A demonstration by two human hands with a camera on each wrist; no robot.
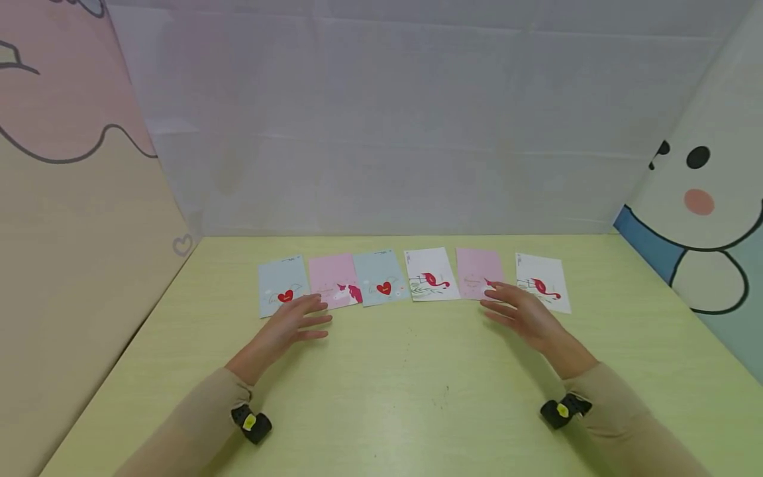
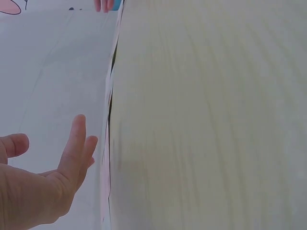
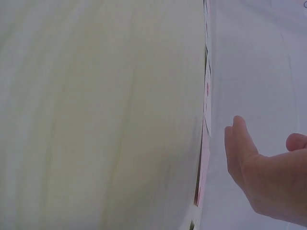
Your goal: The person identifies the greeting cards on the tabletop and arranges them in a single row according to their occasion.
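Cards lie in a row on the table: a blue heart card (image 1: 280,281) at the left, a pink unicorn card (image 1: 331,275), another blue heart card (image 1: 379,271), a white flamingo card (image 1: 430,268), a pink card (image 1: 477,266) and a white flamingo card (image 1: 545,281) at the right. My left hand (image 1: 287,328), fingers spread and relaxed, is just in front of the two leftmost cards, holding nothing. My right hand (image 1: 526,317), also empty with relaxed fingers, covers parts of the two rightmost cards. In the left wrist view the left hand (image 2: 53,184) appears above the table.
The pale wooden table (image 1: 381,384) spreads in front of the cards. A white cloth wall (image 1: 381,132) stands behind it, with printed panels at the left (image 1: 71,218) and right (image 1: 715,265).
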